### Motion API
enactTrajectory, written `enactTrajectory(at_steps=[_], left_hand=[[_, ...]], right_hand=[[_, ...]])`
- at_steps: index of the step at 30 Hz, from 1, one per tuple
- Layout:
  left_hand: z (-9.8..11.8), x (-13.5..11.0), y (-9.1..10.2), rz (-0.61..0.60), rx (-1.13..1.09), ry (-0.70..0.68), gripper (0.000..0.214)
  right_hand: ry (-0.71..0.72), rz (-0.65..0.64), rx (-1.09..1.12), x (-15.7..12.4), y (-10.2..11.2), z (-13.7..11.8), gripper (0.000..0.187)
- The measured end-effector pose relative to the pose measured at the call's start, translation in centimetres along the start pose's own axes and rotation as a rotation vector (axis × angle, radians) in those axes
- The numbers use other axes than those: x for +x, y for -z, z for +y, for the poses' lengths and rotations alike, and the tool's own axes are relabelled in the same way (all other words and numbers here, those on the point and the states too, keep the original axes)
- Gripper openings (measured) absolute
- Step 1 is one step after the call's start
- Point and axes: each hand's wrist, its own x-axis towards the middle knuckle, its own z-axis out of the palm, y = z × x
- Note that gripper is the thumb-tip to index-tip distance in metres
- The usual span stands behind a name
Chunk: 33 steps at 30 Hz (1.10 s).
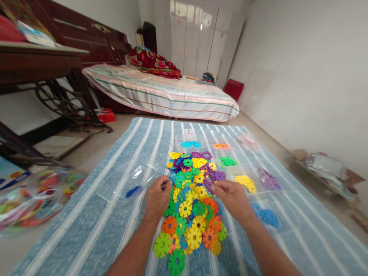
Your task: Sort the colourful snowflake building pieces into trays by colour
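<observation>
A long pile of colourful notched plastic discs (184, 209) lies on the striped cloth between my hands. My left hand (156, 195) is closed at the pile's left edge; a small dark bit shows between thumb and fingers, too hidden to name. On the opposite side, my right hand (235, 196) pinches a purple notched piece (209, 184) at the pile's edge. Beside my left hand, a clear container (115, 184) holds dark blue discs (133, 191). Right of the pile, clear containers hold yellow discs (245, 183), green discs (228, 161), purple pieces (269, 179) and blue discs (266, 215).
Farther back on the striped cloth (138, 142) are light blue discs (191, 144) and orange discs (220, 146) in clear containers. A bed (172, 97) stands beyond. At left are a treadle table (37, 61) and bagged colourful pieces (43, 203); at right, a cardboard box (352, 178).
</observation>
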Motion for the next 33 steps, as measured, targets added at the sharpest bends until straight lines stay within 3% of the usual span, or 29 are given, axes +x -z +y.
enactTrajectory(at_steps=[11,14,18,22,26,30,33], left_hand=[[-0.3,0.5,0.2,-0.001,0.021,0.015,0.024],[-0.5,0.7,0.2,-0.007,0.02,0.018,0.024],[-0.3,0.8,0.3,-0.011,0.027,0.007,0.024],[0.0,0.7,0.3,-0.017,0.045,0.002,0.025],[0.0,0.6,0.3,-0.022,0.052,-0.004,0.025],[-0.2,0.6,0.2,-0.019,0.051,-0.024,0.025],[-0.4,0.5,0.2,-0.015,0.049,-0.025,0.025]], right_hand=[[0.03,0.171,-0.291,2.2,5.1,1.0,0.036],[0.056,0.296,-0.503,2.3,7.7,1.4,0.038],[-0.141,0.565,-0.903,2.6,12.1,1.9,0.036],[-0.346,0.618,-1.079,2.6,14.5,2.8,0.041],[-0.216,0.497,-1.027,1.8,12.1,3.4,0.036],[0.075,0.23,-0.883,0.9,6.4,2.8,0.029],[0.176,0.085,-0.89,1.0,2.2,1.6,0.023]])
